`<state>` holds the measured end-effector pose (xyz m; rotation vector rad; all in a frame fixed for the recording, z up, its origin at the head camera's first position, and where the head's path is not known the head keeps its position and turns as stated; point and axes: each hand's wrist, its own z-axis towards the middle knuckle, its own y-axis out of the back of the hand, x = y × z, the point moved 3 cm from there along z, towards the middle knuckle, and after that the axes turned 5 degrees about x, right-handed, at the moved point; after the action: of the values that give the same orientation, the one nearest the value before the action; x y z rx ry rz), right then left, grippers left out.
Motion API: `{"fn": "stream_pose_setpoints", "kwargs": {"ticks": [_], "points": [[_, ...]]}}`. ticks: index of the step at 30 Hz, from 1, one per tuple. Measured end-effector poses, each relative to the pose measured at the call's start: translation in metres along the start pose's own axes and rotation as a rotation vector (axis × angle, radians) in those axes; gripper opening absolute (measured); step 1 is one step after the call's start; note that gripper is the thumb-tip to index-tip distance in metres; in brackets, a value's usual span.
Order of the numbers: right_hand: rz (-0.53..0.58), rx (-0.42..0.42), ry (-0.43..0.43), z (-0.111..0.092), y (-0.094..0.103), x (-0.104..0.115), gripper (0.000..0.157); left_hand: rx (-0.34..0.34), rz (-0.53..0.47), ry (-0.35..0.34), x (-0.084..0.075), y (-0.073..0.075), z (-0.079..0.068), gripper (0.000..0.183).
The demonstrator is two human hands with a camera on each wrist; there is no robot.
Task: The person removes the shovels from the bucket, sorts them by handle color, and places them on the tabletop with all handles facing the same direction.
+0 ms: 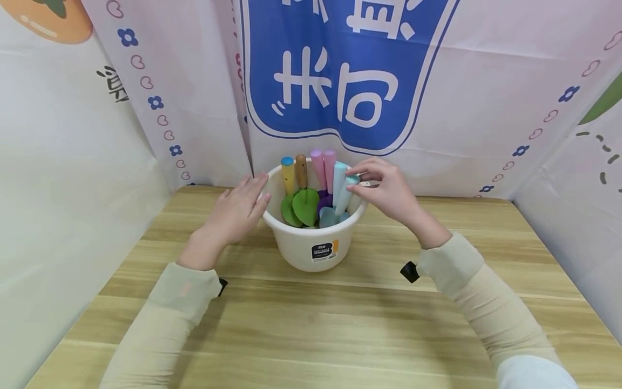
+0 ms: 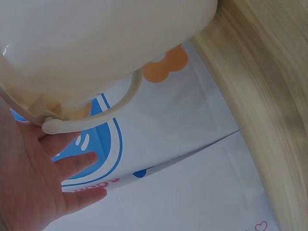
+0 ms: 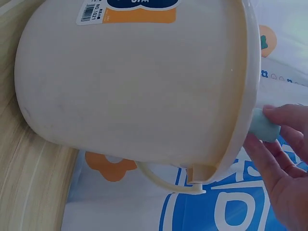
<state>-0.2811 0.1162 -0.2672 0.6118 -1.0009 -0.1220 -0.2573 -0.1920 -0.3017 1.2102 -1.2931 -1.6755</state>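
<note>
The white bucket point(image 1: 311, 259) stands upright on the wooden table point(image 1: 311, 335), the left hand point(image 1: 238, 208) at its left rim with fingers spread. Inside, by the right rim, the right hand's point(image 1: 389, 189) thumb and fingers pinch the handle top of a light blue tool point(image 1: 343, 202), just beside pink handles point(image 1: 330, 170) and green scoops point(image 1: 306, 208); a printed cloth point(image 1: 486, 97) hangs behind.
</note>
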Motion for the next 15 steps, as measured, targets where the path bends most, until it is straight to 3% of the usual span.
{"fn": "stream_pose_setpoints", "kwargs": {"ticks": [7,15], "points": [[0.079,-0.105,-0.001,-0.007,0.012,-0.002,0.026,-0.012,0.015,-0.009,0.001,0.000,0.000,0.063],[0.219,-0.232,0.060,-0.018,0.024,-0.006,0.027,0.002,0.024,-0.009,-0.002,0.000,0.002,0.063]]}}
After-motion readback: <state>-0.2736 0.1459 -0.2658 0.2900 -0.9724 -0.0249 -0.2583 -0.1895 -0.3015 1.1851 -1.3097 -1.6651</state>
